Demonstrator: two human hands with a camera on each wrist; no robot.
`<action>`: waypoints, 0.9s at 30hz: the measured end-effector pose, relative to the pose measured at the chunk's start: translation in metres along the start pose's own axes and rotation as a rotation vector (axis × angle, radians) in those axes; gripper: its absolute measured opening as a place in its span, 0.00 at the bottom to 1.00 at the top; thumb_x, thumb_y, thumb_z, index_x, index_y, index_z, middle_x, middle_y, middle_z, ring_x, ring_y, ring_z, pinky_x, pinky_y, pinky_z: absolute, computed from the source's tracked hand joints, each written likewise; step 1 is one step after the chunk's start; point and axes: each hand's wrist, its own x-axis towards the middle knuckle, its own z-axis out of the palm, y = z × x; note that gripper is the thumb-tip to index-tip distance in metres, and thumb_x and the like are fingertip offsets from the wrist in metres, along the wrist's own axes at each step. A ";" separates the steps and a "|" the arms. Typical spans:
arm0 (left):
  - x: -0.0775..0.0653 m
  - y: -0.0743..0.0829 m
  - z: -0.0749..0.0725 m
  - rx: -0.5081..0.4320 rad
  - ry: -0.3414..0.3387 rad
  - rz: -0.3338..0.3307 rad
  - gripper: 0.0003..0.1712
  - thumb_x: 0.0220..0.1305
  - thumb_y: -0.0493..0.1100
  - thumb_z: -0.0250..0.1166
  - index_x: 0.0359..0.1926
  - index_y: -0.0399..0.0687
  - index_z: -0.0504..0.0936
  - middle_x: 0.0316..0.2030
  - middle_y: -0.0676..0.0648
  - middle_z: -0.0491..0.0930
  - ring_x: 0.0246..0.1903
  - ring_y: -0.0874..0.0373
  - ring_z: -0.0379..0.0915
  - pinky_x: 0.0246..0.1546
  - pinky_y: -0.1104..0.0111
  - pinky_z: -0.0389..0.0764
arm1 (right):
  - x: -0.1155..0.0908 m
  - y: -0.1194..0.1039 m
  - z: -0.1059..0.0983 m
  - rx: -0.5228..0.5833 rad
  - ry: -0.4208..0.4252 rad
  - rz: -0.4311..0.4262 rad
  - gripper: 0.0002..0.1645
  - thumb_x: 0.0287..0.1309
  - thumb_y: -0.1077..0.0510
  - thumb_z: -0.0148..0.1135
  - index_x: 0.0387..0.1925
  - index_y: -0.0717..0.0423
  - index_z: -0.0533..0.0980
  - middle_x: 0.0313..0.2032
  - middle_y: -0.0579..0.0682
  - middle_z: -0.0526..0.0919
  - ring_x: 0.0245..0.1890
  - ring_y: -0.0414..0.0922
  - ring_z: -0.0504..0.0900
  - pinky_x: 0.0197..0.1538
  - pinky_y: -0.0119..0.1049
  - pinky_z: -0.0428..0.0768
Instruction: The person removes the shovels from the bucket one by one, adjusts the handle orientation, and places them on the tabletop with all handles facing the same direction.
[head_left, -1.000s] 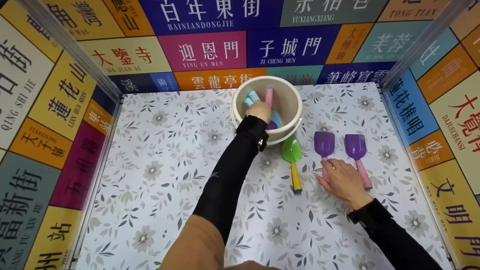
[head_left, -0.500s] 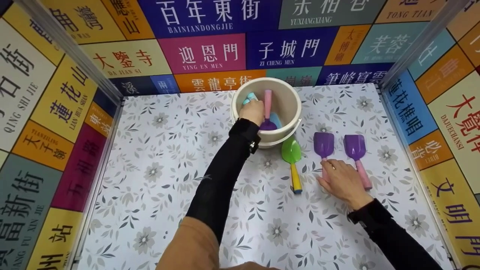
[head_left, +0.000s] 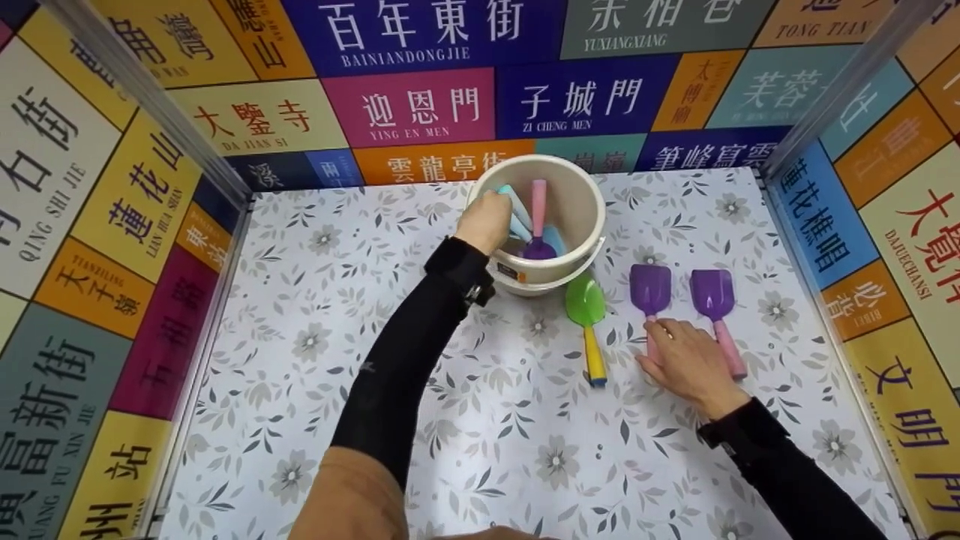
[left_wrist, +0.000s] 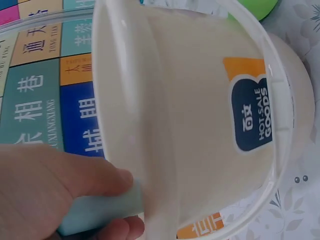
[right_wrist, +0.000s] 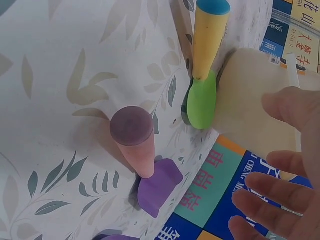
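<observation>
My left hand (head_left: 484,217) is at the left rim of the cream bucket (head_left: 589,191), gripping a light blue shovel handle (left_wrist: 102,207); its blade is hidden in the left wrist view. Inside the bucket a purple shovel with a pink handle (head_left: 538,202) leans upright, and another light blue piece (head_left: 553,238) lies behind it. My right hand (head_left: 686,364) hovers over the pink handle of a purple toy shovel (head_left: 650,289), its fingers loose and spread in the right wrist view, holding nothing. A second purple shovel (head_left: 711,292) lies just to its right.
A green shovel with a yellow handle (head_left: 593,356) lies between the bucket and my right hand. Panels printed with large characters (head_left: 420,109) wall in the back and sides of the floral tabletop (head_left: 300,420). The bucket stands close to the back wall.
My left hand has moved left from the bucket's middle to its left rim, drawing a light blue handle along. The pink-handled shovel inside is now uncovered. My right hand has stayed put.
</observation>
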 end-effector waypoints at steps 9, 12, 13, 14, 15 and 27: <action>-0.022 -0.019 -0.025 -0.069 -0.010 0.030 0.13 0.74 0.28 0.64 0.55 0.30 0.89 0.55 0.29 0.90 0.56 0.34 0.91 0.61 0.48 0.92 | 0.000 0.000 0.001 -0.002 0.028 -0.022 0.30 0.63 0.56 0.78 0.60 0.71 0.80 0.50 0.71 0.89 0.46 0.69 0.89 0.45 0.60 0.91; -0.035 -0.027 -0.034 -0.109 0.014 0.065 0.14 0.75 0.30 0.64 0.54 0.31 0.90 0.55 0.30 0.91 0.58 0.35 0.90 0.62 0.48 0.91 | -0.001 -0.001 0.001 0.003 0.044 -0.029 0.31 0.62 0.56 0.78 0.59 0.71 0.80 0.50 0.72 0.89 0.46 0.70 0.89 0.44 0.61 0.91; -0.040 -0.030 -0.038 -0.123 0.031 0.084 0.14 0.75 0.31 0.64 0.55 0.31 0.91 0.55 0.30 0.91 0.58 0.36 0.89 0.63 0.49 0.90 | -0.002 -0.001 0.001 0.005 0.040 -0.026 0.31 0.62 0.56 0.79 0.59 0.71 0.80 0.51 0.72 0.88 0.47 0.70 0.89 0.45 0.61 0.91; -0.046 -0.032 -0.040 -0.145 0.045 0.100 0.15 0.75 0.31 0.64 0.56 0.31 0.90 0.56 0.30 0.90 0.58 0.35 0.89 0.64 0.49 0.90 | -0.002 -0.001 0.001 0.007 0.035 -0.021 0.31 0.62 0.56 0.79 0.60 0.71 0.80 0.51 0.72 0.88 0.47 0.70 0.89 0.46 0.61 0.91; -0.051 -0.036 -0.043 -0.163 0.066 0.122 0.16 0.75 0.31 0.63 0.57 0.30 0.90 0.56 0.29 0.90 0.58 0.35 0.88 0.64 0.49 0.89 | -0.001 -0.001 0.001 0.008 0.030 -0.016 0.32 0.61 0.56 0.79 0.60 0.71 0.80 0.51 0.72 0.88 0.48 0.70 0.89 0.47 0.62 0.91; -0.123 -0.086 -0.024 -0.316 0.462 0.259 0.12 0.72 0.29 0.71 0.52 0.25 0.90 0.45 0.28 0.90 0.44 0.34 0.89 0.49 0.48 0.94 | -0.001 0.000 -0.001 0.028 0.027 0.004 0.34 0.61 0.56 0.80 0.63 0.71 0.81 0.52 0.72 0.89 0.49 0.71 0.89 0.51 0.63 0.91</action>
